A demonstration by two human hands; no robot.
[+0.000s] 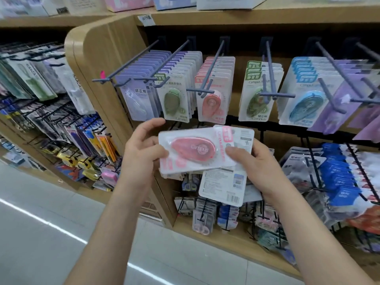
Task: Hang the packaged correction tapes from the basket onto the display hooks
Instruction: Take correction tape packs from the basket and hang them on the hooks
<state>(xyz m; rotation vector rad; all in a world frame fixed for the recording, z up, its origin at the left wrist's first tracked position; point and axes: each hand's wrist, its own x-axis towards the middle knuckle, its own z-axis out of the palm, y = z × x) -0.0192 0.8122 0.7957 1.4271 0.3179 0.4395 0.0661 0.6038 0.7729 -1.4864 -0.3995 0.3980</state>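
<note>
A pink packaged correction tape point(193, 150) lies sideways on top of a small stack of packs in front of the display. My left hand point(141, 149) grips its left end, thumb on the front. My right hand point(253, 161) holds the stack from the right, thumb on the pink pack's card; more packs point(223, 187) fan out below, backs showing. Above hang rows of correction tapes on grey display hooks: a pink row point(213, 89) on one hook point(211, 68), green packs point(174, 99), a second green row point(259, 93) and blue ones point(302, 95). No basket is in view.
Hook tips stick out toward me at chest height across the wooden shelf unit point(92, 58). Lower hooks carry blue packs point(337, 175) and scissors point(203, 221). A second rack of stationery point(51, 103) stands at the left. Grey tiled floor point(51, 233) lies below.
</note>
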